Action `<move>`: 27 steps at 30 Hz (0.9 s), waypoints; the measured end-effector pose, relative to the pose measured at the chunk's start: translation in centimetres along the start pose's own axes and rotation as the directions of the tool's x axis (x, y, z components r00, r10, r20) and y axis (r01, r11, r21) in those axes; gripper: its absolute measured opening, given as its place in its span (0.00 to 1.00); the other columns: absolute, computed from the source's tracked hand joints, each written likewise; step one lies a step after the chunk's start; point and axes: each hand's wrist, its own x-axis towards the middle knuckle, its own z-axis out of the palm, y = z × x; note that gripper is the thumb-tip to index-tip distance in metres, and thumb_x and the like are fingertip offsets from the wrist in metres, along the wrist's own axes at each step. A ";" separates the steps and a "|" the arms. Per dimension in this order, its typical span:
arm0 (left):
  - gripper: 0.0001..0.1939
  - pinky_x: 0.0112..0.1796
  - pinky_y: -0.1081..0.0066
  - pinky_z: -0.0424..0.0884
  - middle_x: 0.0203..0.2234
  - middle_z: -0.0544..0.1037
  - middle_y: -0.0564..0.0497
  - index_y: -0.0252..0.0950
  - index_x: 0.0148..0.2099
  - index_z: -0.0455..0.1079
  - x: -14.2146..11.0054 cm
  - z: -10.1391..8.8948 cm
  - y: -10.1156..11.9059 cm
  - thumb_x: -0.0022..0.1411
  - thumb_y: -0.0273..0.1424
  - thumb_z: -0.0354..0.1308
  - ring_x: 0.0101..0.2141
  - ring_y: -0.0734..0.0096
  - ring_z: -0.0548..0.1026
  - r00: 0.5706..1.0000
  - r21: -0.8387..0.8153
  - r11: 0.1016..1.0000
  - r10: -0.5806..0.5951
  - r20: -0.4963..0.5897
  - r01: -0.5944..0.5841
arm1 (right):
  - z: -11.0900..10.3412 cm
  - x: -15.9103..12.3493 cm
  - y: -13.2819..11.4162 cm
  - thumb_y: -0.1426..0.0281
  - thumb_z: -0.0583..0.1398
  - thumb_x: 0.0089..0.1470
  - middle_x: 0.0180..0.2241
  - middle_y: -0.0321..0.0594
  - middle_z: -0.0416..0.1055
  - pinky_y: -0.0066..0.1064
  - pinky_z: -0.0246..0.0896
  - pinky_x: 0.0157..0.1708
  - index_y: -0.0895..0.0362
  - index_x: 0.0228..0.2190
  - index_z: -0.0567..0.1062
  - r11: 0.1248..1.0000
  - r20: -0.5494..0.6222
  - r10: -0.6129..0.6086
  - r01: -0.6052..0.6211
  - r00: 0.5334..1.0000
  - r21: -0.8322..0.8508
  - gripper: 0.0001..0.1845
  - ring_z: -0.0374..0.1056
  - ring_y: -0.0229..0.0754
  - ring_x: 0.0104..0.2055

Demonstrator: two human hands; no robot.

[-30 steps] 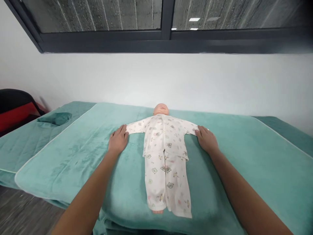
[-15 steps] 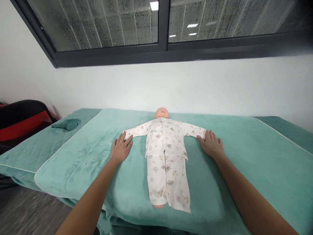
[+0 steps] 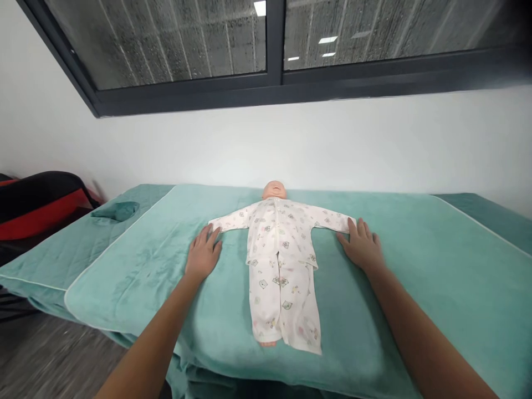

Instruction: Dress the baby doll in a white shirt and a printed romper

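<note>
A baby doll (image 3: 274, 190) lies on its back in the middle of the green bed cover (image 3: 137, 288), head toward the wall. It wears a white printed shirt (image 3: 279, 230) with both sleeves spread sideways, and matching trousers (image 3: 285, 305). A bit of one foot shows below the left trouser leg; the other leg's end covers its foot. My left hand (image 3: 203, 252) rests flat at the left cuff, fingers apart. At the right cuff lies my right hand (image 3: 361, 244), fingers stretched out and nothing gripped.
The padded bed has a face hole (image 3: 118, 211) at its left end. Beyond it stands a black and red chair (image 3: 45, 213). A white wall (image 3: 266, 141) and a dark-framed window (image 3: 274, 83) run behind the bed.
My left hand has slid slightly left and down, off the sleeve's end. My right hand has shifted a little to the right. The doll stays in place.
</note>
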 end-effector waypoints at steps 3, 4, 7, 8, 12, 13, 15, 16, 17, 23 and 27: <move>0.23 0.58 0.54 0.62 0.61 0.68 0.43 0.37 0.62 0.64 0.0 0.2 0.0 0.71 0.37 0.42 0.60 0.55 0.64 0.999 -0.003 1.000 -0.012 0.030 0.012 | -0.3 -0.1 -0.2 0.49 0.39 0.65 0.71 0.44 0.40 0.51 0.37 0.67 0.55 0.68 0.50 0.996 0.026 -0.091 0.091 0.995 0.004 0.38 0.37 0.49 0.72; 0.23 0.57 0.54 0.62 0.59 0.69 0.43 0.37 0.61 0.66 0.0 0.2 0.0 0.71 0.37 0.42 0.59 0.55 0.65 0.999 -0.002 1.000 -0.022 0.036 0.022 | -0.3 -0.1 -0.2 0.50 0.39 0.65 0.71 0.43 0.42 0.50 0.37 0.67 0.54 0.68 0.50 0.996 0.051 -0.094 0.094 0.994 0.009 0.37 0.38 0.48 0.72; 0.21 0.55 0.56 0.64 0.58 0.70 0.44 0.38 0.58 0.69 0.2 0.2 0.1 0.70 0.37 0.44 0.56 0.55 0.67 0.998 -0.006 0.999 -0.049 0.044 0.049 | -0.1 0.2 -0.1 0.50 0.39 0.65 0.70 0.44 0.47 0.50 0.39 0.67 0.57 0.68 0.51 0.998 0.093 -0.058 0.057 0.994 0.010 0.38 0.42 0.49 0.71; 0.20 0.55 0.57 0.64 0.57 0.71 0.44 0.38 0.57 0.69 0.3 0.0 0.2 0.69 0.36 0.44 0.56 0.56 0.68 0.997 -0.011 0.998 -0.061 0.044 0.061 | 0.0 0.3 0.0 0.50 0.39 0.65 0.70 0.45 0.47 0.50 0.39 0.66 0.58 0.68 0.51 0.999 0.093 -0.054 0.053 0.994 0.007 0.38 0.42 0.49 0.71; 0.18 0.51 0.58 0.67 0.52 0.73 0.40 0.35 0.52 0.71 0.5 -0.7 0.8 0.66 0.32 0.47 0.51 0.55 0.71 0.993 -0.005 0.993 -0.120 0.015 0.120 | -0.3 0.2 -0.3 0.52 0.43 0.65 0.70 0.52 0.46 0.53 0.40 0.66 0.61 0.66 0.54 0.999 0.016 -0.045 0.045 0.999 0.018 0.37 0.42 0.53 0.71; 0.17 0.50 0.57 0.67 0.51 0.73 0.39 0.34 0.52 0.71 0.5 -1.0 1.0 0.66 0.31 0.47 0.50 0.54 0.71 0.992 0.001 0.992 -0.126 0.004 0.126 | -0.6 -0.2 -0.5 0.53 0.44 0.65 0.69 0.53 0.46 0.54 0.41 0.65 0.62 0.66 0.55 0.998 -0.022 -0.059 0.059 0.998 0.037 0.36 0.41 0.54 0.71; 0.17 0.50 0.57 0.67 0.49 0.73 0.38 0.32 0.51 0.71 0.0 -1.5 1.6 0.64 0.29 0.47 0.49 0.52 0.71 0.992 -0.013 0.992 -0.127 -0.020 0.126 | -1.3 -1.8 -1.2 0.55 0.47 0.64 0.69 0.55 0.47 0.53 0.42 0.65 0.62 0.64 0.58 0.984 -0.103 -0.129 0.141 0.986 0.111 0.35 0.42 0.55 0.71; 0.17 0.50 0.57 0.67 0.49 0.73 0.39 0.32 0.51 0.71 -0.5 -1.8 2.0 0.64 0.29 0.47 0.49 0.52 0.71 0.991 -0.044 0.991 -0.128 -0.033 0.127 | -1.7 -3.1 -1.6 0.55 0.48 0.64 0.68 0.55 0.48 0.52 0.44 0.65 0.62 0.64 0.59 0.965 -0.143 -0.177 0.200 0.974 0.170 0.34 0.43 0.55 0.70; 0.17 0.50 0.57 0.67 0.49 0.74 0.39 0.33 0.51 0.71 -1.4 -2.1 2.6 0.64 0.29 0.47 0.49 0.53 0.71 0.990 -0.096 0.987 -0.135 -0.045 0.130 | -2.1 -4.8 -2.0 0.55 0.50 0.64 0.68 0.54 0.50 0.50 0.46 0.65 0.61 0.63 0.60 0.935 -0.179 -0.221 0.261 0.959 0.241 0.33 0.45 0.54 0.70; 0.14 0.45 0.64 0.71 0.41 0.77 0.48 0.39 0.49 0.72 -11.7 -4.2 9.0 0.66 0.30 0.48 0.42 0.64 0.75 0.996 -0.584 0.808 -0.085 0.008 0.073 | -4.0 -18.8 -4.4 0.58 0.57 0.62 0.57 0.47 0.65 0.42 0.65 0.54 0.51 0.55 0.66 0.692 -0.168 -0.333 0.362 0.928 0.624 0.22 0.64 0.49 0.58; 0.21 0.49 0.60 0.67 0.49 0.76 0.48 0.44 0.60 0.65 -17.6 -5.1 13.4 0.66 0.29 0.53 0.48 0.61 0.73 0.997 -0.600 0.800 0.054 0.048 -0.015 | -4.3 -24.5 -6.4 0.59 0.62 0.58 0.49 0.46 0.70 0.42 0.67 0.47 0.52 0.49 0.68 0.703 -0.159 -0.339 0.362 0.927 0.611 0.19 0.68 0.50 0.50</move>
